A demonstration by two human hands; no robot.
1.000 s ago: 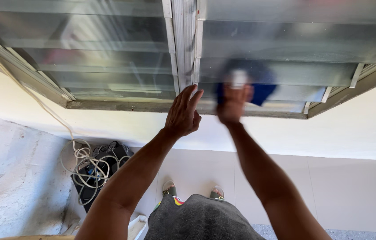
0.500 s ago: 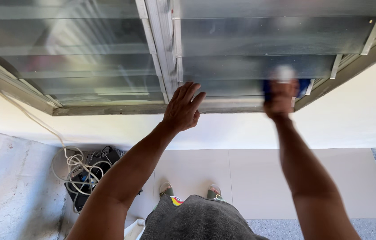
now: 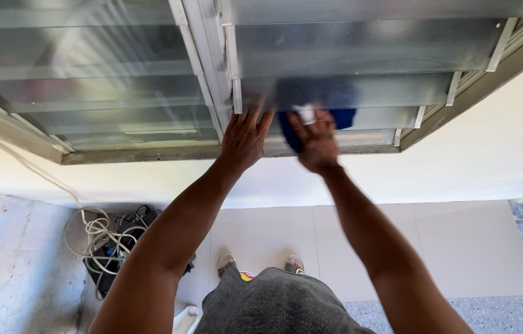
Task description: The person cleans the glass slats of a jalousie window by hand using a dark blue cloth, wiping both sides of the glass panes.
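Observation:
My right hand (image 3: 316,140) grips a blue cloth (image 3: 326,106) and presses it against a glass slat (image 3: 373,117) of a louvred window, near the central metal upright (image 3: 209,68). The cloth is blurred from motion. My left hand (image 3: 244,137) lies flat with fingers spread on the lower slats, just left of the cloth and beside the upright.
The window frame (image 3: 125,154) sits in a white wall (image 3: 490,154). Below are pale floor tiles (image 3: 459,247), my sandalled feet (image 3: 260,265), a tangle of white and black cables (image 3: 110,238) at the left, and a rough grey wall (image 3: 8,266).
My right hand has swept the blue cloth from the right back to the left along the slat, ending close to my left hand. The left hand has stayed in place.

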